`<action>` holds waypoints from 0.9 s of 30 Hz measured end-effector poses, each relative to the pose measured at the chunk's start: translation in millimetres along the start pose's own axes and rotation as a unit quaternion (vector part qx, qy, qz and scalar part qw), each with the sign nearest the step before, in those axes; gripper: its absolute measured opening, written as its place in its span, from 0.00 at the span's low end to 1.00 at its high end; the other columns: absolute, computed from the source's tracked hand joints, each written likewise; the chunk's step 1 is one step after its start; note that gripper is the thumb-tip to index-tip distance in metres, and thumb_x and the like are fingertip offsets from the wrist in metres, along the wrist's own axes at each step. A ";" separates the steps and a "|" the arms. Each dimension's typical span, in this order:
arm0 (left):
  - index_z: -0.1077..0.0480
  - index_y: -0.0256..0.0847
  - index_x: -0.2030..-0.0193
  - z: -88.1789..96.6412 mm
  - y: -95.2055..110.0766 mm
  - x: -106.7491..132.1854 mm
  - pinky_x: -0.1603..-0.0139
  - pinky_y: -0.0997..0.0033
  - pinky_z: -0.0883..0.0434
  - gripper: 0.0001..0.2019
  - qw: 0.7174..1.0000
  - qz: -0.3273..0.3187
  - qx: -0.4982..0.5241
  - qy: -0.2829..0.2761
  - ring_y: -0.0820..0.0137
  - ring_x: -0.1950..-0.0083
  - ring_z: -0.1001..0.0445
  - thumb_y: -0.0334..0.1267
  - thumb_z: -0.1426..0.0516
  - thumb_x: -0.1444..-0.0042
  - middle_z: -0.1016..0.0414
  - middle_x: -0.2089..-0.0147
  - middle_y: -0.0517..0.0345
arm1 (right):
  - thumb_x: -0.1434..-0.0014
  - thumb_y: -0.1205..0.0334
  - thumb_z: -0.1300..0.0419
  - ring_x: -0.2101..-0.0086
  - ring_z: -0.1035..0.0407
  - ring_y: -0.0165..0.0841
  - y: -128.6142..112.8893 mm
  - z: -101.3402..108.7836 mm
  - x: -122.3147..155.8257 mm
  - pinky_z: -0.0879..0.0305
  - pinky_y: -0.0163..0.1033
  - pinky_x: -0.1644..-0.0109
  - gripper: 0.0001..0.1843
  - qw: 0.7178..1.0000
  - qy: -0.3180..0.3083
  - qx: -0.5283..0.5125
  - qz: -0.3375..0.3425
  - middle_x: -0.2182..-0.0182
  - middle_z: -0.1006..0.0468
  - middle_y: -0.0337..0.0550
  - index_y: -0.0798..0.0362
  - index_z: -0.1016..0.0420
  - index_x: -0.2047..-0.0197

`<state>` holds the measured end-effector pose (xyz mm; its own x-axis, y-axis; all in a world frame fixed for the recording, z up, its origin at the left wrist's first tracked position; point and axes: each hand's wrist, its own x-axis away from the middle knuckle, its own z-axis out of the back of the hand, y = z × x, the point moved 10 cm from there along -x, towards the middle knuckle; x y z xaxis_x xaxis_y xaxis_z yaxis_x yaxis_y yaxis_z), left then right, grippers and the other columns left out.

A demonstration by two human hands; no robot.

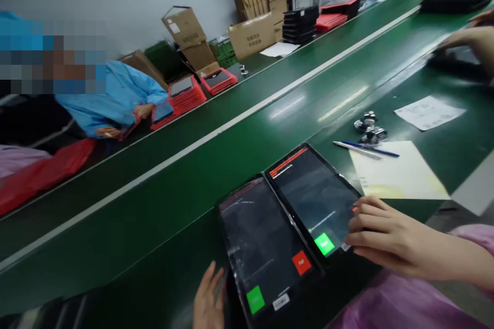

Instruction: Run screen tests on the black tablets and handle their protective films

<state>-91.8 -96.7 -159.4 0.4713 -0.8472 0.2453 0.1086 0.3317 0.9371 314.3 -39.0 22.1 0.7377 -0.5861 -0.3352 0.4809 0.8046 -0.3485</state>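
Two black tablets lie side by side on the green bench in front of me. The left tablet (266,249) shows a green and a red button on its screen. My left hand (208,298) rests at its lower left edge, fingers stretched out and together. The right tablet (314,198) shows a green button. My right hand (386,239) lies on that tablet's right edge, fingers curled around it near the green button.
A yellow sheet (397,172), two pens (365,149), small metal parts (368,128) and a white paper (428,112) lie to the right. A green conveyor belt (231,113) runs diagonally. A person in blue (116,97) handles red-cased tablets (189,93) opposite. Another person's hand (473,41) is far right. Cardboard boxes (250,36) stand behind.
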 end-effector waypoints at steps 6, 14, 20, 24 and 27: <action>0.26 0.48 0.35 -20.6 68.3 -0.9 0.26 0.47 0.29 0.28 0.975 -0.182 -0.122 -0.027 0.49 0.25 0.31 0.62 0.41 0.33 0.31 0.26 0.44 | 0.22 0.60 0.49 0.63 0.24 0.35 -5.1 -23.1 -6.9 0.34 0.50 0.48 0.14 0.996 0.024 0.071 0.050 0.60 0.19 0.39 0.47 0.22 0.45; 0.24 0.49 0.36 -58.2 140.2 0.8 0.30 0.43 0.27 0.20 0.877 -0.327 -0.350 -0.045 0.52 0.29 0.27 0.53 0.44 0.28 0.28 0.30 0.43 | 0.19 0.57 0.51 0.62 0.26 0.36 24.2 -8.0 -49.5 0.40 0.48 0.48 0.18 0.990 0.065 0.081 0.094 0.61 0.19 0.41 0.48 0.19 0.46; 0.24 0.52 0.34 -108.7 172.0 -47.3 0.25 0.26 0.40 0.19 0.818 -0.330 -0.470 -0.045 0.48 0.27 0.30 0.48 0.42 0.28 0.29 0.27 0.44 | 0.19 0.45 0.59 0.60 0.29 0.41 98.3 -37.6 -125.2 0.42 0.46 0.58 0.31 0.979 0.050 0.196 0.036 0.60 0.21 0.51 0.50 0.16 0.47; 0.20 0.54 0.38 -111.1 170.8 -43.7 0.26 0.21 0.41 0.16 0.813 -0.296 -0.498 -0.064 0.47 0.26 0.32 0.46 0.40 0.29 0.27 0.27 0.46 | 0.19 0.51 0.58 0.64 0.29 0.41 87.2 -49.4 -117.5 0.40 0.48 0.60 0.31 0.969 0.078 0.221 0.079 0.66 0.22 0.50 0.50 0.14 0.56; 0.17 0.58 0.43 -106.3 165.8 -13.9 0.24 0.27 0.41 0.14 0.824 -0.314 -0.453 -0.130 0.52 0.26 0.31 0.50 0.42 0.27 0.24 0.30 0.52 | 0.21 0.50 0.55 0.68 0.28 0.40 83.5 -51.5 -77.8 0.36 0.49 0.64 0.28 0.979 0.105 0.133 0.113 0.68 0.22 0.46 0.42 0.15 0.60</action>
<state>12.7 14.2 -33.8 -0.1177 -0.9911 -0.0623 0.9239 -0.1323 0.3592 272.7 68.8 -26.0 0.7388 -0.3747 -0.5602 0.4436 0.8961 -0.0143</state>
